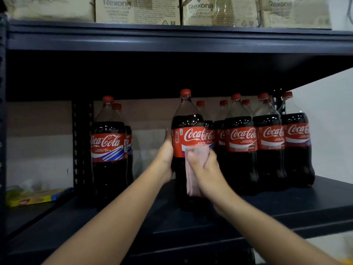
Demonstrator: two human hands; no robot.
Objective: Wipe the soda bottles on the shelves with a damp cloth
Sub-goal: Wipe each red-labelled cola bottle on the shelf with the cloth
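A large cola bottle (188,129) with a red cap and red label stands upright near the front of the dark shelf (286,207). My left hand (166,152) grips its left side at label height. My right hand (202,165) holds a pale pink cloth (192,180) against the bottle's front, below the label; part of the cloth hangs down under my palm. Two more cola bottles (108,142) stand to the left, and several more (267,142) are grouped to the right.
The shelf above (172,39) carries cardboard boxes (137,10). A yellow packet (32,199) lies on the neighbouring shelf at the far left, beyond a perforated upright (82,146). A white wall (328,121) shows at the right.
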